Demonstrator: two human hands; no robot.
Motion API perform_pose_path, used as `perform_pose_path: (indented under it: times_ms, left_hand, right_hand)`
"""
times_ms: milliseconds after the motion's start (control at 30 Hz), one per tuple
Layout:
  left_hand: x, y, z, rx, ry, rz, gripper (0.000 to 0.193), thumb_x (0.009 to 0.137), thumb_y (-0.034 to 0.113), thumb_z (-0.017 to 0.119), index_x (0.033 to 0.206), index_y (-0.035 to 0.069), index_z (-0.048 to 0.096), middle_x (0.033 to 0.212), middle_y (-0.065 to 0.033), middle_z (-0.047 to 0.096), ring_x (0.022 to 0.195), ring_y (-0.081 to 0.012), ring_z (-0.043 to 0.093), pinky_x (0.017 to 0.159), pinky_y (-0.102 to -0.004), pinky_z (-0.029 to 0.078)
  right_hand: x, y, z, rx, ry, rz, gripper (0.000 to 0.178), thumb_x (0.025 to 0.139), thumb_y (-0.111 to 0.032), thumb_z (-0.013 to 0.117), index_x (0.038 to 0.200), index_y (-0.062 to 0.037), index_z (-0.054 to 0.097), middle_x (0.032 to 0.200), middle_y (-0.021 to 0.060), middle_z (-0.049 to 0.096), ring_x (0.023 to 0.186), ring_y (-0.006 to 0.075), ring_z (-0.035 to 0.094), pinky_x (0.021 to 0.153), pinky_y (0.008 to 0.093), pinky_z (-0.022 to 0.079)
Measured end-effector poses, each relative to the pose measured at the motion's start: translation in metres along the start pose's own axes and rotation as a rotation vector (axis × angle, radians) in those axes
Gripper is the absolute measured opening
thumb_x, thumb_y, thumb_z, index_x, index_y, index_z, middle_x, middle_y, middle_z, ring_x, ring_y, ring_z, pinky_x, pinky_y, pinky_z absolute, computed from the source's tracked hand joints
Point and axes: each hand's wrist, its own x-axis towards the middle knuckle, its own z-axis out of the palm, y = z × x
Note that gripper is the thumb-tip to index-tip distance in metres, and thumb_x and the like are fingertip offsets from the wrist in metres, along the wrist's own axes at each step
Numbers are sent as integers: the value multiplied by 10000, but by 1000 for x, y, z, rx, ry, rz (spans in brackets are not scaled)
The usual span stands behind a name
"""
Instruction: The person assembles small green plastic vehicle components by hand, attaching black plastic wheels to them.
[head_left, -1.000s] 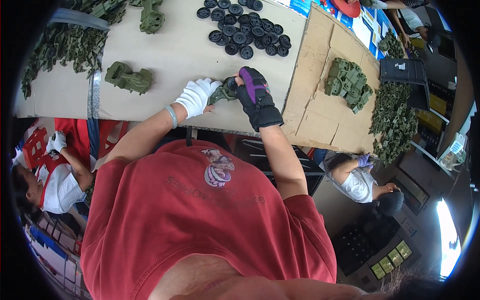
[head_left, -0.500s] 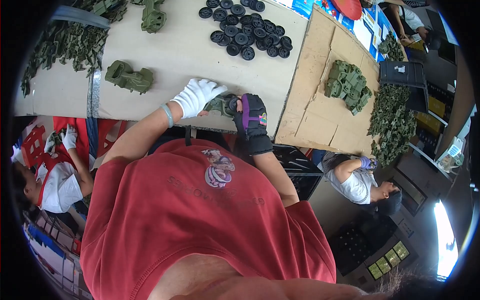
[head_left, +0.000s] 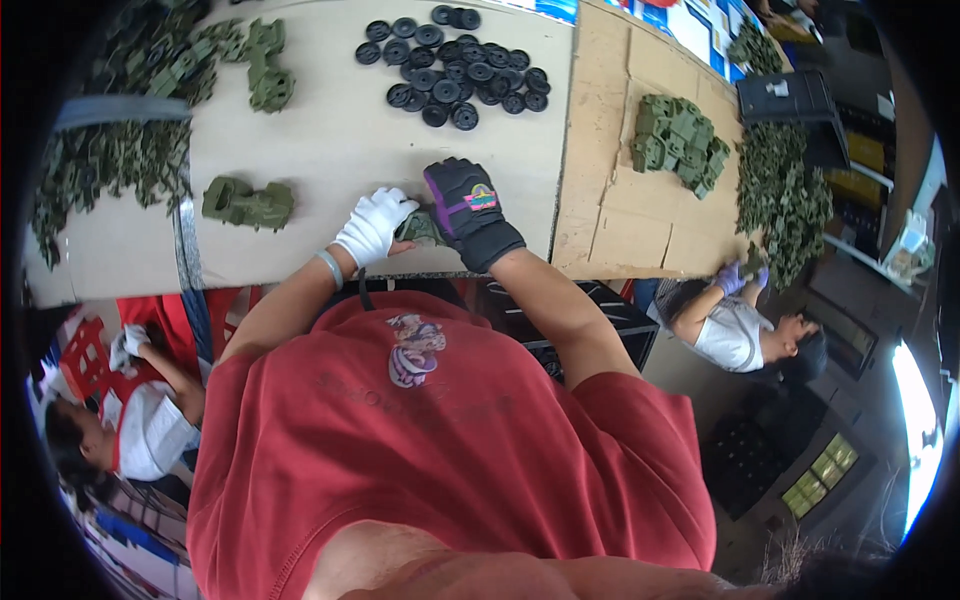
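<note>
My left hand [head_left: 376, 228], in a white glove, is closed around the left side of a small green plastic toy vehicle body [head_left: 420, 229] at the table's near edge. Against that body's right side presses my right hand [head_left: 468, 210], in a black and purple glove, knuckles up and fingers curled out of sight. Its right end is hidden under this hand, so I cannot see whether a wheel is there. Beyond my hands lies a loose group of black toy wheels [head_left: 445, 92]. To the left another green vehicle body [head_left: 248, 203] rests on the table, with a further green body [head_left: 267, 70] behind it.
Heaps of small green parts [head_left: 110, 155] cover the table's left end. On the right, a cardboard sheet [head_left: 610, 180] bears joined green bodies [head_left: 680, 145], beside another green heap [head_left: 785, 190] and a black crate [head_left: 785, 100]. Two co-workers sit at left and right.
My right hand has turned and moved up over the green body, covering the black wheel that showed there. My left hand keeps its hold. The view has shifted, and the co-worker at right has raised both hands.
</note>
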Motion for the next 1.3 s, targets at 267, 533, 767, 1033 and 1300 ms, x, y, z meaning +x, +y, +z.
perform_pose_path:
  times_ms: [267, 533, 767, 1033, 1300]
  left_hand:
    - [2, -5, 10, 2, -40, -12, 680, 730, 377, 941, 1325, 145, 707, 1198, -139, 683, 1161, -392, 643, 985, -519, 540]
    - [24, -9, -17, -98, -237, -67, 625, 746, 395, 945, 1294, 191, 727, 1228, -121, 684, 1189, -383, 642, 978, -515, 544]
    - [31, -13, -67, 314, -85, 147, 823, 701, 268, 937, 1463, 228, 628, 1517, -154, 528, 1415, -419, 518, 1139, -540, 463]
    - [10, -43, -18, -221, 536, -307, 1065, 786, 126, 844, 1691, 47, 289, 1585, -293, 430, 1414, -473, 494, 1222, -491, 413]
    - [-2, 0, 53, -462, 515, -453, 1369, 702, 454, 1003, 1691, -41, 196, 1531, -322, 493, 1376, -468, 544, 1178, -488, 453]
  right_hand:
    - [7, -1, -4, -45, -166, 37, 251, 825, -179, 718, 1051, -70, 709, 1054, 206, 735, 1024, 412, 709, 915, 505, 559]
    - [15, 14, -4, 119, 39, 275, 238, 874, -169, 664, 1075, -49, 702, 1102, 220, 717, 1071, 444, 674, 933, 519, 551]
    - [-30, -3, 46, 391, 241, 392, 205, 902, -151, 708, 1056, -20, 673, 986, 233, 669, 957, 464, 653, 806, 529, 530]
    - [61, 61, -7, -80, 305, 168, 426, 796, -174, 832, 1184, -70, 690, 1162, 211, 712, 1065, 429, 674, 915, 538, 544]
    - [49, 77, 4, 240, 374, 126, 205, 978, -118, 688, 1175, -63, 706, 1015, 156, 734, 900, 353, 717, 788, 434, 575]
